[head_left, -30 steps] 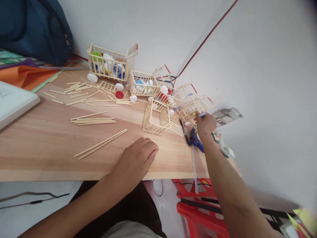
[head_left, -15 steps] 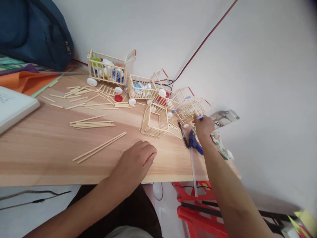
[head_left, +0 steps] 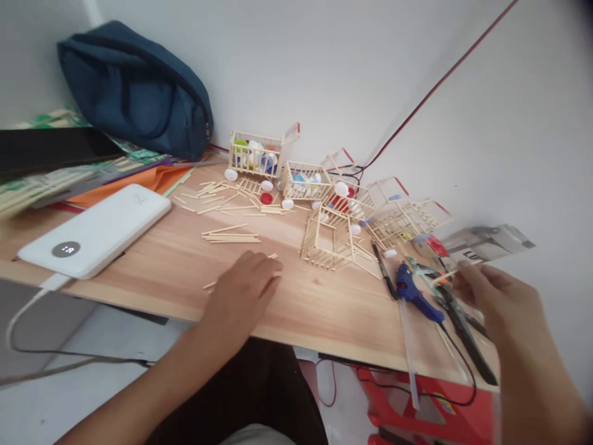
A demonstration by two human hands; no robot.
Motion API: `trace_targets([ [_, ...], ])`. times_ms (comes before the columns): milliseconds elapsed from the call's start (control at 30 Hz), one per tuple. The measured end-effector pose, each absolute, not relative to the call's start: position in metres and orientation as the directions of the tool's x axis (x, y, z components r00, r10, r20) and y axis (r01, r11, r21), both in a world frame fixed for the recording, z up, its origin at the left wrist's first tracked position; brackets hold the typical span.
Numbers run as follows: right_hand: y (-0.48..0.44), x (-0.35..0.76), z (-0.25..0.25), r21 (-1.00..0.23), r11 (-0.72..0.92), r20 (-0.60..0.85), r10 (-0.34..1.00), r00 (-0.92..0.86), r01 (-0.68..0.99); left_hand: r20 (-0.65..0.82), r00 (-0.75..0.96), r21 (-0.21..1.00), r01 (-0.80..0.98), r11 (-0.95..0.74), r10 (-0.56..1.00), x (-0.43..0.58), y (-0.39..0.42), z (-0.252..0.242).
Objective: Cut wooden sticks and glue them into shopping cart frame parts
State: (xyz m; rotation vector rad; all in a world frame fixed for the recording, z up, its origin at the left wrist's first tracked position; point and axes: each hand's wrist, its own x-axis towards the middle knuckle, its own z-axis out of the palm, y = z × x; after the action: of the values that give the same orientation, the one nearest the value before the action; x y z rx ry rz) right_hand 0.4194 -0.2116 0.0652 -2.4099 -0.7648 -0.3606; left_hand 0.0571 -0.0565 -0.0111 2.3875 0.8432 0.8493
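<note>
Wooden stick [head_left: 445,276] held in right hand [head_left: 507,303]; left hand [head_left: 245,281] resting on desk [head_left: 301,309]

Right hand: positioned at the right end of the desk. The thumb and fingertips pinch the thin wooden stick, which points left and slightly down, above the cluttered area beside the hot glue gun [head_left: 414,293].

Left hand: placed palm down near the front edge, fingers loosely curled. Ends of long sticks [head_left: 209,285] protrude on both sides of it. Whether the fingers grasp anything underneath cannot be told.

Hot glue gun: blue, lying on its side. A translucent glue stick [head_left: 409,355] extends from it past the front edge; a black cable loops from its handle. A black pen [head_left: 384,270] lies just to its left.

Open stick frame [head_left: 325,250]: stands on the desk between the two hands, nearer the left.

Miniature carts: four stick-built units with red-tipped handles are lined up along the wall. The leftmost cart [head_left: 256,165] and its neighbour [head_left: 306,185] contain coloured bottle caps.

Loose stock: a bundle of sticks [head_left: 231,237] lies beyond the left hand, with shorter pieces scattered behind it. A white power bank [head_left: 111,222] with a lit display occupies the left side, in front of a blue bag [head_left: 139,93].
</note>
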Motion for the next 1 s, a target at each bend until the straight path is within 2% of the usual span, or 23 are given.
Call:
trace_targets([
  [33, -0.214, 0.402, 0.065, -0.546, -0.583, 0.261, 0.564, 0.784, 0.601, 0.380, 0.599, 0.533, 0.481, -0.696, 0.705, 0.047, -0.051, -0.009],
  [67, -0.214, 0.380, 0.063, -0.593, -0.522, 0.138, 0.684, 0.716, 0.613, 0.359, 0.597, 0.466, 0.552, -0.692, 0.718, 0.037, -0.046, -0.007],
  [167, -0.196, 0.308, 0.050, -0.597, -0.350, -0.033, 0.910, 0.414, 0.722, 0.232, 0.646, 0.318, 0.656, -0.684, 0.727, 0.021, -0.037, -0.003],
  [267, -0.162, 0.249, 0.028, -0.749, -0.230, -0.066, 0.959, 0.276, 0.621, 0.180, 0.695, 0.234, 0.657, -0.717, 0.696, 0.017, -0.035, 0.001],
  [333, -0.140, 0.227, 0.012, -0.883, -0.222, -0.133, 0.963, 0.234, 0.414, 0.172, 0.725, 0.179, 0.642, -0.745, 0.667, 0.018, -0.037, 0.004],
  [467, -0.111, 0.212, -0.011, -0.939, -0.228, -0.189, 0.967, 0.171, 0.257, 0.090, 0.736, 0.073, 0.668, -0.741, 0.671, 0.021, -0.043, 0.009],
  [567, -0.103, 0.207, -0.018, -0.963, -0.188, -0.156, 0.973, 0.169, 0.192, 0.121, 0.730, 0.056, 0.672, -0.739, 0.673, 0.022, -0.039, 0.008],
  [633, -0.100, 0.204, -0.017, -0.976, -0.143, -0.110, 0.975, 0.193, 0.163, 0.191, 0.707, 0.146, 0.665, -0.732, 0.681, 0.022, -0.032, 0.006],
  [667, -0.098, 0.203, -0.016, -0.982, -0.119, -0.086, 0.974, 0.210, 0.149, 0.209, 0.685, 0.246, 0.654, -0.716, 0.698, 0.022, -0.027, 0.006],
  [767, -0.096, 0.201, -0.010, -0.992, -0.056, -0.025, 0.965, 0.260, 0.110, 0.131, 0.635, 0.663, 0.515, -0.543, 0.762, 0.023, -0.017, 0.008],
  [833, -0.096, 0.203, -0.006, -0.996, -0.029, -0.003, 0.959, 0.282, 0.087, 0.031, 0.669, 0.859, 0.363, -0.363, 0.742, 0.027, -0.016, 0.010],
  [900, -0.097, 0.205, -0.003, -0.998, -0.019, -0.001, 0.956, 0.292, 0.061, -0.029, 0.720, 0.944, 0.248, -0.218, 0.694, 0.032, -0.021, 0.012],
  [1000, -0.102, 0.207, -0.002, -1.000, -0.022, -0.016, 0.951, 0.308, 0.015, -0.078, 0.749, 0.977, 0.188, -0.099, 0.658, 0.038, -0.033, 0.015],
])
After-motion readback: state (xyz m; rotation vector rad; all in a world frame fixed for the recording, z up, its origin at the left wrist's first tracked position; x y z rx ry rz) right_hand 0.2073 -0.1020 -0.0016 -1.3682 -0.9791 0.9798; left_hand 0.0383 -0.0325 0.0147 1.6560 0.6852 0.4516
